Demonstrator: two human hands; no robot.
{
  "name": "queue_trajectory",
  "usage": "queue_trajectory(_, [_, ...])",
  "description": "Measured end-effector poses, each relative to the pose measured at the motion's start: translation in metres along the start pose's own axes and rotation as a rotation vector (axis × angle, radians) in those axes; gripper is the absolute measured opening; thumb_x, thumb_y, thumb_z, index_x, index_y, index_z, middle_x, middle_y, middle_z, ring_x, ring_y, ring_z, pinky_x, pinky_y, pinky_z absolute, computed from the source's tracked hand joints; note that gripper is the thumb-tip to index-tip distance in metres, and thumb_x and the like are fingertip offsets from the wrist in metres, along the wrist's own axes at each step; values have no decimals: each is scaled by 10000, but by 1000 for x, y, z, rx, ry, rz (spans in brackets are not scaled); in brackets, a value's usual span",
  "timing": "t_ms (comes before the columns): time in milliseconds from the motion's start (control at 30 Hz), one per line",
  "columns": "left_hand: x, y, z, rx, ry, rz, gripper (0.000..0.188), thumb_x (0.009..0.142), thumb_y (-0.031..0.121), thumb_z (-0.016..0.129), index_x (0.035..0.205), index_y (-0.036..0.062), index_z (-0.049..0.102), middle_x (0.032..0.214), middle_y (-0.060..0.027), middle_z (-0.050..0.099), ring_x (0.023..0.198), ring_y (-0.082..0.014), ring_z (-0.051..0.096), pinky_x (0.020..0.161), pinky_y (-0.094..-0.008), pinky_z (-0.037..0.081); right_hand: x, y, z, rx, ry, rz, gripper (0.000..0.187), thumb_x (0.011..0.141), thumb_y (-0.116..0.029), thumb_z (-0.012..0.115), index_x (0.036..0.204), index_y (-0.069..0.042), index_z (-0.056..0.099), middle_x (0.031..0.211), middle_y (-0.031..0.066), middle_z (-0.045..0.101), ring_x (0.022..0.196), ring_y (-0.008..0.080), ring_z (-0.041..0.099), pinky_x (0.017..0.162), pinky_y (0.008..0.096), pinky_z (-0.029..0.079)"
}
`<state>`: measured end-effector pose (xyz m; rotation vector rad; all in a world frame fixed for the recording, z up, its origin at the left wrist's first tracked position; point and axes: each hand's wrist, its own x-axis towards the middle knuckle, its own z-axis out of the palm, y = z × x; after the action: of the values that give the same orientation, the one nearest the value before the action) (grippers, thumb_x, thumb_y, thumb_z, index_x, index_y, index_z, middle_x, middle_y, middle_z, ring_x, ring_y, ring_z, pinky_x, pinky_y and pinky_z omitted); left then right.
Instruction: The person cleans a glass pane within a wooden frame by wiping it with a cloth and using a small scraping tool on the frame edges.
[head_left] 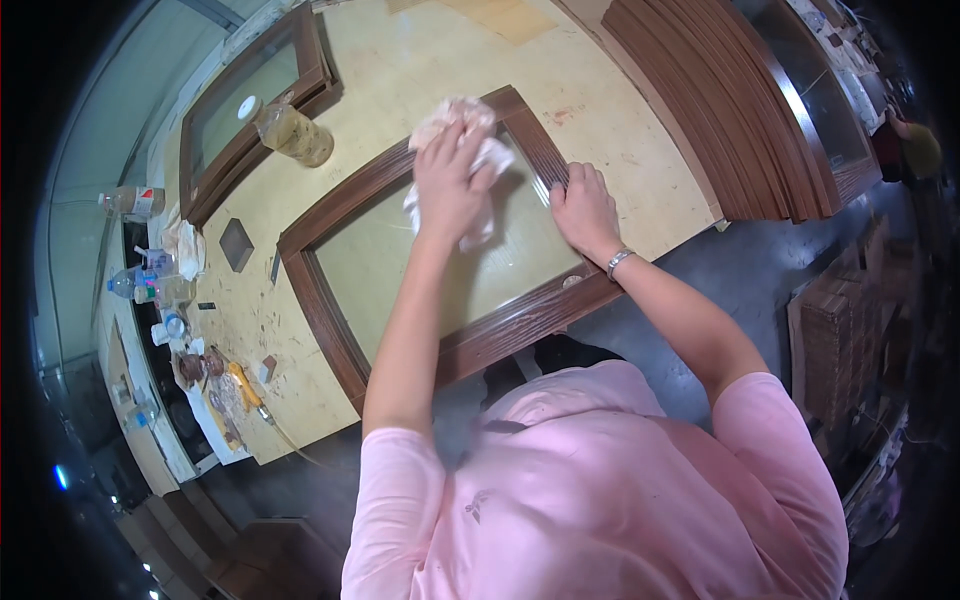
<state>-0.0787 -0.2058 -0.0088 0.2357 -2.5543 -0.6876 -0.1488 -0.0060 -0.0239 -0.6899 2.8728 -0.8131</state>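
A brown wood-grain framed glass panel (330, 215) lies flat on a pale workbench (420, 60). My left hand (447, 185) grips a crumpled white cloth (462, 118) and presses it on the glass near the frame's far corner. My right hand (584, 208) rests flat with spread fingers on the frame's right rail, steadying it. A metal wristband (619, 262) sits on my right wrist. I wear a pink shirt.
A second framed glass panel (250, 95) lies farther left, with a plastic bottle of yellowish liquid (290, 132) beside it. Several brown frames (720, 90) are stacked at the right. Bottles, small jars and hand tools (215, 375) crowd the bench's left end. Another person (915, 145) stands far right.
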Motion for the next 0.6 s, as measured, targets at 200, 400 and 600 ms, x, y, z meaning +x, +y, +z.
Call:
queue_trajectory(200, [-46,7,-9,-19,-133,38,344,801,108,694,1143,140,714,1360,-86,611,1261,-328,539,1069,-454,400,2,3,2,6,11,-15,341,898,-233,514,1099,40,557,1133,209,569,1113,377,538,961,483,459])
queue_trajectory(400, [-169,19,-78,-174,20,-299,285,726,84,739,1011,88,753,1085,-90,727,1043,-290,657,901,-399,523,4,3,4,-45,-10,-15,325,921,-220,535,1112,41,556,1121,230,584,1100,402,550,937,502,462])
queue_trajectory(600, [-189,0,-164,-96,143,-200,360,763,129,747,1114,66,697,1144,-119,694,1144,-320,599,1016,-436,431,3,15,17,-67,79,-83,304,950,-242,534,1095,23,559,1104,248,597,1069,438,559,895,532,460])
